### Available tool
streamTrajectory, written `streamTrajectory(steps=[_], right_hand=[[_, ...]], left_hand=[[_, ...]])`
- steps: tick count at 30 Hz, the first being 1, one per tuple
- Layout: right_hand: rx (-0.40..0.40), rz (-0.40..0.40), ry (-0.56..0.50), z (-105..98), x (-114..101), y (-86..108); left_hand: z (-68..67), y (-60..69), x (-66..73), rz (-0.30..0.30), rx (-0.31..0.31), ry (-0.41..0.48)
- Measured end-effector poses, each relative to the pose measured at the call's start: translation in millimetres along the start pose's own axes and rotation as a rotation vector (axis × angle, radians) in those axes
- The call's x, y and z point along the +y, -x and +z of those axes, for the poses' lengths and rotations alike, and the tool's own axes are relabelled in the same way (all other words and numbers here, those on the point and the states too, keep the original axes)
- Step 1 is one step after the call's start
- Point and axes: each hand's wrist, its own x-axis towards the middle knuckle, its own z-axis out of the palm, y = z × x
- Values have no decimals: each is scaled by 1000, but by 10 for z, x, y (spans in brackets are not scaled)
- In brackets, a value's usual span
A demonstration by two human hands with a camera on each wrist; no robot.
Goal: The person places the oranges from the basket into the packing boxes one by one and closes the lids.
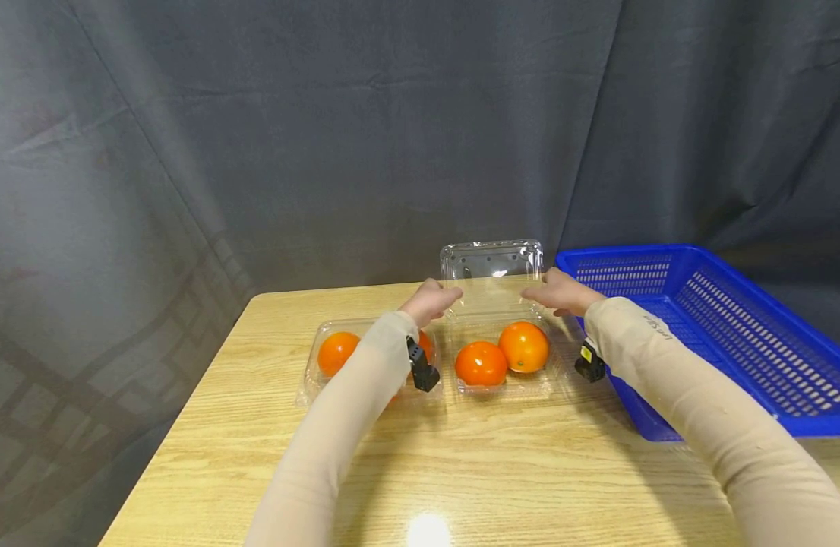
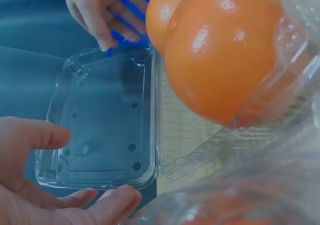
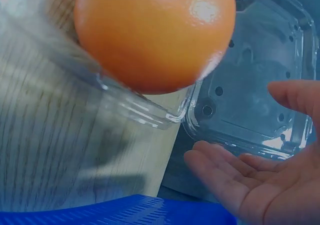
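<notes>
A clear plastic clamshell box (image 1: pixel 516 389) stands on the table with its lid (image 1: pixel 491 262) raised at the back. Inside its base sit an orange (image 1: pixel 524 347) and a redder round fruit (image 1: pixel 481 364), side by side. My left hand (image 1: pixel 430 301) is at the lid's left edge, thumb and fingers spread apart around that side in the left wrist view. At the opposite edge is my right hand (image 1: pixel 562 293), its fingers loosely extended in the right wrist view, with the lid (image 3: pixel 260 85) between thumb and fingers. Whether either hand touches the lid, I cannot tell.
Left of the open box is another clear box (image 1: pixel 311 380) with orange round fruits (image 1: pixel 338 353), partly hidden by my left forearm. A blue plastic basket (image 1: pixel 721 327) stands on the right, beneath my right forearm. A dark curtain (image 1: pixel 393 152) hangs behind the wooden table (image 1: pixel 502 479).
</notes>
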Motion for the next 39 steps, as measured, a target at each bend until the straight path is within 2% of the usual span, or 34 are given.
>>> streamTrajectory(steps=[5,8,11,22,31,39], right_hand=[[93,-81,22,-44,153,-141],[147,-99,20,-55,107,-94],[160,-90,19,-70,2,23],[257,-140,-9,-103,-49,115],[301,-157,-40,-140,-40,144],[300,-162,-79,-172,-44,185]], left_hand=[[2,15,0,19,43,0],[-5,24,8,21,73,-16],[-11,21,14,24,103,-26],[-18,-11,7,61,171,40],[-32,-10,8,120,229,61],[-83,32,39,148,225,75]])
